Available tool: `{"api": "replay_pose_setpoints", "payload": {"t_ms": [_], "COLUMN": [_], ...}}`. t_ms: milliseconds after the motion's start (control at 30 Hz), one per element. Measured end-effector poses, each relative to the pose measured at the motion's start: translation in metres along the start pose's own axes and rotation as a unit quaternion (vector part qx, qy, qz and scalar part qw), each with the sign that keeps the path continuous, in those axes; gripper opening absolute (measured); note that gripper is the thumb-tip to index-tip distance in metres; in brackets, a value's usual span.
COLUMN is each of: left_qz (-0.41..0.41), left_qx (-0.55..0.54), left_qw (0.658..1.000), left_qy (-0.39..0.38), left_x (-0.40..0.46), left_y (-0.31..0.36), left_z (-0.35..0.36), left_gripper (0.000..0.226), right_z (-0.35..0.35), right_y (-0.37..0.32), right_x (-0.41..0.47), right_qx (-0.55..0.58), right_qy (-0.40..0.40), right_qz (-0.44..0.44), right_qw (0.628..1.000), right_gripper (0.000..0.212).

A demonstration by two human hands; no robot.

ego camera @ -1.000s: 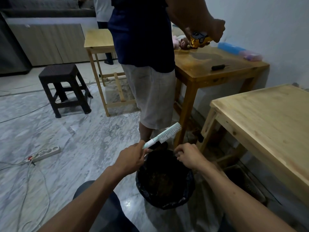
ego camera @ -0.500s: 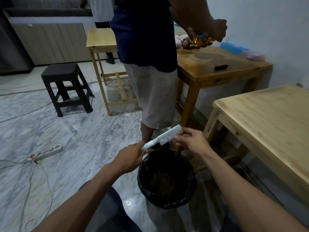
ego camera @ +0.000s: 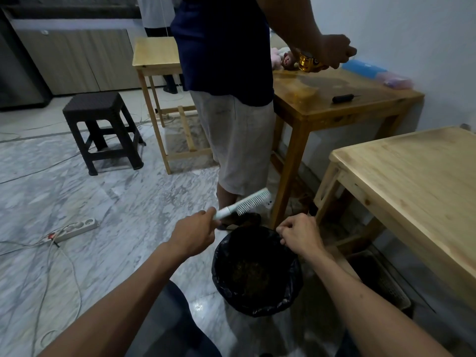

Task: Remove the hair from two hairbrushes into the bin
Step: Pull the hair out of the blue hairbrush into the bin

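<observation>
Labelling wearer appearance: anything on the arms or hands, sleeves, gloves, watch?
Both forearms are bare up to the frame edge, no sleeves in view. The left hand and right hand have no gloves, and no watch, rings or bands show. Fingers are curled in.

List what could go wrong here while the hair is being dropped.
The pinched right hand hovers at the far rim of the black-lined round bin, so fine hair could drift onto the marble floor. The white plastic hairbrush in the left hand points toward the bystander's leg and may bump it.
</observation>
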State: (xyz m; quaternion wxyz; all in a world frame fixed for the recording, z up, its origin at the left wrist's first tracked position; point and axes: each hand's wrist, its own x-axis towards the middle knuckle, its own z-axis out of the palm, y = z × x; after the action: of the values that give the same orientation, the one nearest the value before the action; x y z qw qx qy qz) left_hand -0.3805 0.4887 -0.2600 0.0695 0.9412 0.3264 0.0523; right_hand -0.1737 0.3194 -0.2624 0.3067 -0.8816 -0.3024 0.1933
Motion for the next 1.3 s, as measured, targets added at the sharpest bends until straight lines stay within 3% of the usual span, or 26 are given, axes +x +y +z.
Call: {"api": "replay_pose_setpoints", "payload": {"t_ms": [200, 333, 467, 600, 700, 800, 867, 933, 1033, 1100, 1300], "left_qz": [0.008, 0.006, 0.005, 0.007, 0.008, 0.013, 0.027, 0.042, 0.052, 0.053, 0.011], "left_qx": [0.008, 0.0, -0.008, -0.008, -0.009, -0.013, -0.022, -0.034, -0.068, -0.088, -0.064], "left_qw": [1.0, 1.0, 1.0, 1.0, 1.0, 0.999, 0.999, 0.998, 0.996, 0.995, 0.998], "left_qy": [0.014, 0.025, 0.026, 0.028, 0.026, 0.027, 0.024, 0.017, 0.006, 0.001, 0.027], "left_x": [0.002, 0.003, 0.002, 0.003, 0.003, 0.003, 0.002, 0.0, -0.002, -0.002, -0.002], "left_y": [-0.001, 0.001, 0.001, 0.003, 0.003, 0.005, 0.006, 0.008, 0.007, 0.005, -0.006], "left_z": [-0.005, -0.006, -0.008, -0.011, -0.013, -0.016, -0.018, -0.022, -0.027, -0.029, -0.028], "left_gripper": [0.024, 0.023, 0.021, 0.019, 0.019, 0.022, 0.025, 0.027, 0.023, 0.016, 0.019], "right_z": [0.007, 0.005, 0.003, 0.005, 0.003, 0.001, 0.001, -0.001, 0.002, 0.008, 0.011], "right_y": [-0.007, -0.01, -0.009, -0.007, -0.008, -0.017, -0.022, -0.029, -0.038, -0.04, -0.031], "right_x": [0.001, 0.005, 0.006, 0.012, 0.016, 0.014, 0.013, 0.01, 0.008, 0.007, 0.002], "right_qx": [0.015, -0.045, -0.079, -0.053, -0.031, 0.063, 0.203, 0.352, 0.476, 0.478, 0.321], "right_qy": [-0.074, -0.15, -0.142, -0.174, -0.25, -0.259, -0.258, -0.272, -0.251, -0.209, -0.113], "right_qz": [0.024, 0.05, 0.041, 0.019, 0.061, 0.053, 0.032, 0.016, 0.013, 0.012, -0.021], "right_qw": [0.997, 0.986, 0.986, 0.983, 0.966, 0.962, 0.944, 0.895, 0.842, 0.853, 0.94], "right_gripper": [0.018, 0.031, 0.045, 0.019, 0.102, 0.141, 0.126, 0.077, 0.029, 0.012, 0.01]}}
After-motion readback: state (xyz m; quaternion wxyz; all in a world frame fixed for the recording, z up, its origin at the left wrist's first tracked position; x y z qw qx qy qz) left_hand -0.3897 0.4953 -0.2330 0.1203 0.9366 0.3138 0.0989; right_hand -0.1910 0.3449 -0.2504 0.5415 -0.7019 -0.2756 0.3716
